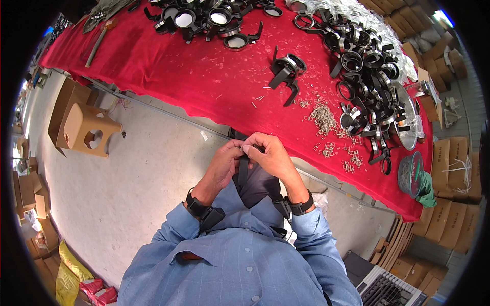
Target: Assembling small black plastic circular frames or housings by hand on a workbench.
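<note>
In front of my lap, my left hand (225, 162) and my right hand (271, 155) meet, fingers closed around one black part. Its flat black handle (243, 171) hangs down between them; the upper end is hidden by my fingers. The thumbs press together at the top, and whatever small piece they may pinch there cannot be made out. On the red-covered table (204, 76) ahead lies a small group of black handled rings (288, 70) with silver bands. Small metal clips (322, 118) are scattered near the table edge, to the right of my hands.
A large heap of black handled rings (352, 61) fills the table's right side; more (219, 18) lie at the back. A hammer (99, 45) rests far left. Right are a clear bowl (411, 174) and cartons (449, 166). A tan stool (89, 127) stands on the floor left.
</note>
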`<state>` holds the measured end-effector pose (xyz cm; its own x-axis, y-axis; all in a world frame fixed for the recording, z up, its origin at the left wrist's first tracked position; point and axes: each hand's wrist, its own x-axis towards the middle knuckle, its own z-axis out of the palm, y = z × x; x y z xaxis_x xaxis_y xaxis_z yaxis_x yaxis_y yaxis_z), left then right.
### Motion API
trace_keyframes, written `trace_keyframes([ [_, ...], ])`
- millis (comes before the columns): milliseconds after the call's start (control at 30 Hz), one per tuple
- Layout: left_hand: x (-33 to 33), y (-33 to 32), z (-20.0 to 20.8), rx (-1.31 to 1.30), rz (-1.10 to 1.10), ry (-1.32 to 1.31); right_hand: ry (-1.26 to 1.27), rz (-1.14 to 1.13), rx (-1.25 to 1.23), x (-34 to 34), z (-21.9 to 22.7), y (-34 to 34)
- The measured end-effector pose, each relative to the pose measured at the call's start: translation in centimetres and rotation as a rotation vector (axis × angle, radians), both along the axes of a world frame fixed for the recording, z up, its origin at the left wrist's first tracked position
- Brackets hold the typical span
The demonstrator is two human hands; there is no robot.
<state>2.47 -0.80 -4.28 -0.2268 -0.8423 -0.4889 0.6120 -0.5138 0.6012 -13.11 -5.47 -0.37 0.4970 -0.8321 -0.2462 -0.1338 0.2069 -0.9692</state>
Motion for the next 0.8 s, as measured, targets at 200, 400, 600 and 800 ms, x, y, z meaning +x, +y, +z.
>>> trace_keyframes([
  [200, 0.14, 0.05, -0.33, -0.002, 0.007, 0.012, -0.004, 0.013, 0.005, 0.16, 0.12, -0.04],
  [400, 0.19, 0.06, -0.32, -0.003, 0.003, 0.011, -0.016, 0.019, -0.012, 0.30, -0.09, 0.07],
  [600, 0.06, 0.16, -0.09, 0.009, 0.015, 0.028, 0.015, 0.043, -0.002, 0.20, 0.22, 0.11],
  [800, 0.01, 0.17, -0.16, 0.001, 0.013, 0.034, 0.006, 0.028, -0.020, 0.16, 0.05, 0.15],
])
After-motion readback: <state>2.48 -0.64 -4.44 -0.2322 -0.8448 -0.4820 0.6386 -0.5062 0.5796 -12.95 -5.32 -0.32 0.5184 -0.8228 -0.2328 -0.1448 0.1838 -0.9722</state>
